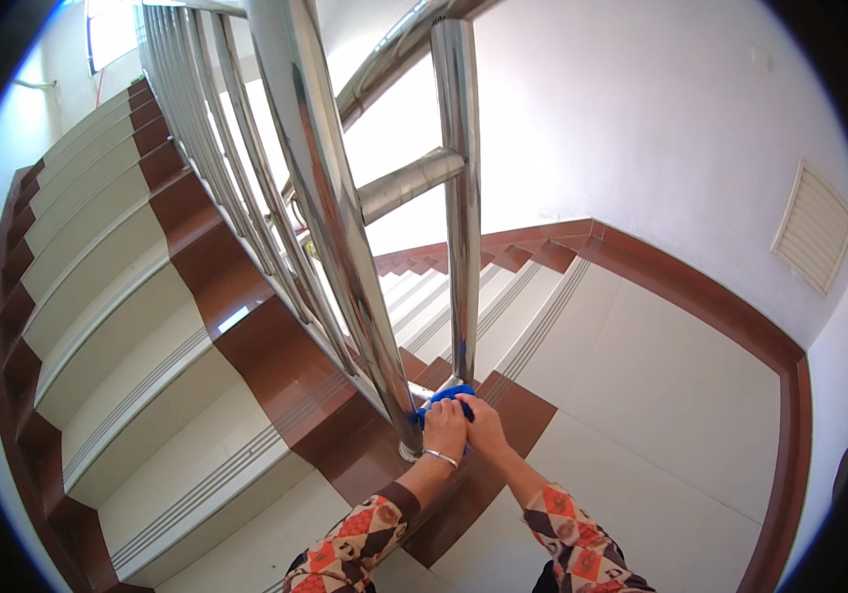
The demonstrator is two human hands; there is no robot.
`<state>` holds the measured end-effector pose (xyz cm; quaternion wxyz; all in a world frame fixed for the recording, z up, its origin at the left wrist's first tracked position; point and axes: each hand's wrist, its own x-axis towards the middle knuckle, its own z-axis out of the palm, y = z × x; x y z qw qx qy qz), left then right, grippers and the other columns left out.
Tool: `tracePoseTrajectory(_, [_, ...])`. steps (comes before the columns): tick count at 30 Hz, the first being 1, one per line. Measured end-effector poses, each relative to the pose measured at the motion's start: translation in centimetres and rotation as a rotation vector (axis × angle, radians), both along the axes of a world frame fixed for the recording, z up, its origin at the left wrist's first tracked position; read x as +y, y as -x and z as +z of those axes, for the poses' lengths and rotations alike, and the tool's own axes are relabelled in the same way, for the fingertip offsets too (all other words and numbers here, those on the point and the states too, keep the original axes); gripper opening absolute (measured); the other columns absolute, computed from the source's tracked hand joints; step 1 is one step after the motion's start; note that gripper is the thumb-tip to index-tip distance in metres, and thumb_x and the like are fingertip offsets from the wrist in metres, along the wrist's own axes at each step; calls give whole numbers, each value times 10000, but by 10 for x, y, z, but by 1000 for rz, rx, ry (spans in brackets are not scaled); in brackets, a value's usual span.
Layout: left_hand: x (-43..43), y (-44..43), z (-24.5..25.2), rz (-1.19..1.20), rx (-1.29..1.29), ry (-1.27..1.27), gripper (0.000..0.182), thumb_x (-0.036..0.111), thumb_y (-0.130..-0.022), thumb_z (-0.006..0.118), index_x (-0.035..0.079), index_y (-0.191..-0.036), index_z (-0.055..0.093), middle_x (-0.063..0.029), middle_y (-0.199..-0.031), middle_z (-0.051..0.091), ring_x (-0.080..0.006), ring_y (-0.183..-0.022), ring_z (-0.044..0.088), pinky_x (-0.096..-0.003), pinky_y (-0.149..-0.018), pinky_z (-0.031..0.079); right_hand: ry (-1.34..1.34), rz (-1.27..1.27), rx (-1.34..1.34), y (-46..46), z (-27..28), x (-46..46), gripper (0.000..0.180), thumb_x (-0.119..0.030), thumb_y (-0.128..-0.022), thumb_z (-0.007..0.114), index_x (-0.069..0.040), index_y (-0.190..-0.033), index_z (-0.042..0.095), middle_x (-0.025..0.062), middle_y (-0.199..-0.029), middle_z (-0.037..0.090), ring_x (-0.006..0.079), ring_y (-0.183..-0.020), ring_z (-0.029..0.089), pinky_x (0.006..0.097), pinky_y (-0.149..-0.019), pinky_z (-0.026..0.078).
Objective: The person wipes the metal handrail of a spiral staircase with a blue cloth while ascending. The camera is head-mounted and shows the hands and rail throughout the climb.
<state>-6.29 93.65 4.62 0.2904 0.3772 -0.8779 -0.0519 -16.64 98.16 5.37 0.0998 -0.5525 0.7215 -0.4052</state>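
Note:
Both my hands meet low on the stainless steel stair railing. A blue cloth (456, 391) is bunched under my left hand (445, 426) and my right hand (485, 424), wrapped over the low metal crossbar (421, 391). My left hand, with a silvery bangle on its wrist, grips the cloth beside the foot of the thick steel post (365, 296). My right hand holds the cloth's other side, near the foot of the thinner steel post (461, 222). Fingers and cloth hide most of the crossbar.
Stairs with cream treads and brown edges (194, 326) climb on the left along steel balusters (246, 163). Beyond the posts, other stairs (513, 289) descend. A tiled landing (661, 400) lies on the right, below a white wall with a louvred vent (815, 226).

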Motion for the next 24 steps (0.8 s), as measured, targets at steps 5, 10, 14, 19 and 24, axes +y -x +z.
tracePoseTrajectory(5, [-13, -38, 171, -70, 196, 254, 362, 99, -842, 564, -2, -1188, 534, -152, -1060, 526, -296, -970, 548, -390, -820, 448, 294, 35, 91, -24, 168, -11, 401, 6, -803, 613, -73, -1196, 614, 142, -975, 636, 316, -808, 629, 360, -719, 519])
tracePoseTrajectory(10, [-34, -63, 320, -116, 359, 528, 416, 45, -816, 572, -38, -1221, 528, -163, -1126, 508, -291, -958, 531, -390, -789, 426, 694, 114, 252, -44, 310, -39, 475, 33, -791, 616, -81, -1252, 596, 116, -907, 590, 242, -727, 582, 320, -649, 493])
tracePoseTrajectory(14, [-70, -87, 372, 160, 84, 662, 519, 49, -835, 591, -24, -1339, 492, -195, -1332, 463, -347, -1251, 442, -444, -1011, 370, 719, 194, 354, -60, 360, -93, 527, 21, -784, 631, -99, -1292, 565, 147, -1033, 581, 310, -850, 614, 370, -713, 516])
tracePoseTrajectory(19, [-125, -54, 347, 327, -223, 639, 506, 164, -896, 587, -4, -1362, 487, -170, -1354, 497, -314, -1287, 442, -456, -1104, 322, 640, 136, 751, -39, 342, -134, 610, -16, -750, 717, -32, -1322, 507, 219, -1358, 442, 397, -1193, 536, 420, -968, 495])
tracePoseTrajectory(24, [-124, -54, 345, 422, -275, 682, 521, 174, -897, 587, 0, -1374, 473, -137, -1306, 522, -271, -1219, 476, -418, -1039, 356, 678, 180, 583, -37, 334, -153, 565, -6, -756, 718, -47, -1289, 536, 172, -1338, 478, 368, -1137, 588, 403, -923, 529])
